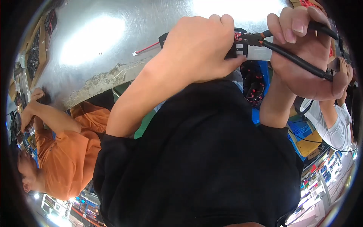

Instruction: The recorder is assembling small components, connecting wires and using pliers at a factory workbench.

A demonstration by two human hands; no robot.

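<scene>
My left hand (202, 47) is closed over a black plastic part (241, 49) at the table's near edge, covering most of it. A thin red and black cable (148, 48) with a small white connector (134, 53) sticks out to the left of that part. In my right hand (302, 56) is a pair of pliers with black handles (297, 62), the fingers wrapped loosely around them. The pliers' dark jaws (251, 39) point left and meet small red wires (237, 36) at the right end of the part, next to my left thumb. Whether they grip a wire cannot be seen.
The shiny metal table (147, 26) has a worn near edge (109, 77). A blue bin (264, 73) with black and red cables (252, 85) stands below it. People in orange (72, 155) and white (332, 125) work at either side. A cardboard box (39, 49) is far left.
</scene>
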